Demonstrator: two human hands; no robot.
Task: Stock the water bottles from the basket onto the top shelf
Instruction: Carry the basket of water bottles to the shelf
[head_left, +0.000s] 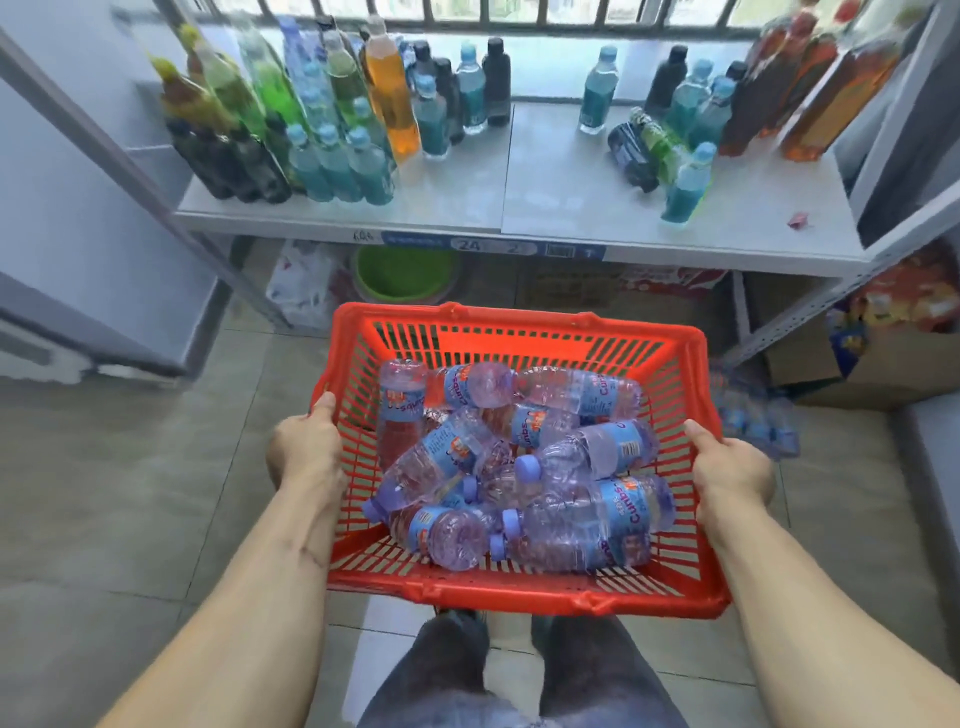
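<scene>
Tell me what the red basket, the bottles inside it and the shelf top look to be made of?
The basket looks like moulded plastic: glossy red, with slotted walls and floor. The water bottles seem thin clear plastic, ribbed and crinkled, with blue paper or film labels and pale purple caps. The top shelf has a smooth, pale grey surface with a faint sheen; tile or coated board, I cannot tell which.

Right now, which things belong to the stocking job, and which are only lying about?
For the job: red basket, water bottles, top shelf, left hand, right hand.
Lying about: green bowl, cardboard boxes, pink scrap.
</scene>
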